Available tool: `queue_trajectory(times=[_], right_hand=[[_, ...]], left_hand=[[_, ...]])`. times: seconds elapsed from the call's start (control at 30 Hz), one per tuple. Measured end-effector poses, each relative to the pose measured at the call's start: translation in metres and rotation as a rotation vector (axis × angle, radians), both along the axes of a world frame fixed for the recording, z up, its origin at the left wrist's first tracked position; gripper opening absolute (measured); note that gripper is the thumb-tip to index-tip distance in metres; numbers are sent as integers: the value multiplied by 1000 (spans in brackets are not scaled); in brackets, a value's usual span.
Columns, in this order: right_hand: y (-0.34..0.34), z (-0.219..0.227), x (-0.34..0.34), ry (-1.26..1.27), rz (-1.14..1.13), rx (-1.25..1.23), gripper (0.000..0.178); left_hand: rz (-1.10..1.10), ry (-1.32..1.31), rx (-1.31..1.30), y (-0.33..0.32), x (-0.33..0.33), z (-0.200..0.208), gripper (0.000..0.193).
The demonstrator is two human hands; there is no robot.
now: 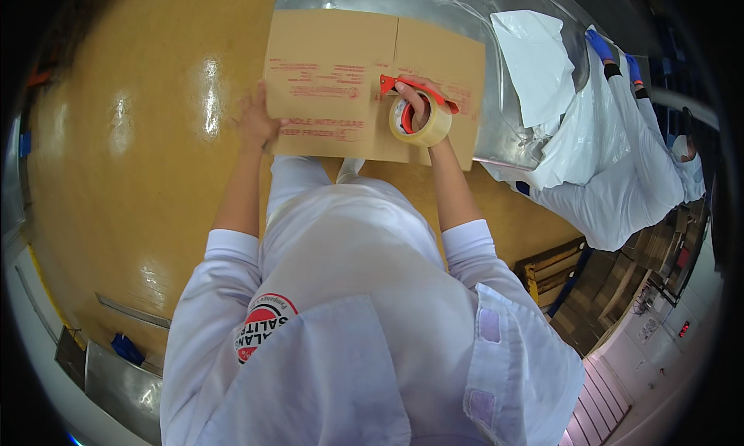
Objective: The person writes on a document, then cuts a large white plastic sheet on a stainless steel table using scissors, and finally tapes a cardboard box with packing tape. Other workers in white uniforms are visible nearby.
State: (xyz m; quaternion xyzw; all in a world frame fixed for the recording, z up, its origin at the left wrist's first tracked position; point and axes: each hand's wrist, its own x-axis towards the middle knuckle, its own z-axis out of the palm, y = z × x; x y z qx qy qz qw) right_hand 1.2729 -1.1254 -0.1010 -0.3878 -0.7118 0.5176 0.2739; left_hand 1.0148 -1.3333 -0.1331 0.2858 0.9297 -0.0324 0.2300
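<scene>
A brown cardboard box (325, 51) with red print and a vertical crease lies at the near end of the metal table, its near edge overhanging. My left hand (257, 122) is at its left edge, thumb over the printed face and fingers along the side, somewhat blurred. Over the right part of the box, my right hand (418, 103) is closed on a red tape dispenser (389, 83). A roll of clear yellowish tape (434, 133) sits on the dispenser, and some of my fingers pass through its core. Part of that hand is hidden by the roll.
Shiny metal table (457, 0) extends behind the box. White plastic sheets (535, 58) lie on its right side. A co-worker (620, 190) in white with blue gloves leans over there, handling plastic. Wooden pallets (554, 268) stand lower right; yellow floor (155, 175) spreads left.
</scene>
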Motion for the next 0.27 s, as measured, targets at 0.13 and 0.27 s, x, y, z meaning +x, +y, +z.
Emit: queue_trajectory(times=[0.13, 0.27], right_hand=[[28, -27, 29, -58, -43, 630, 20], [52, -53, 80, -172, -112, 497, 29]], left_hand=[[-54, 163, 73, 13, 4, 3, 100], [-454, 44, 265, 46, 64, -4, 97]])
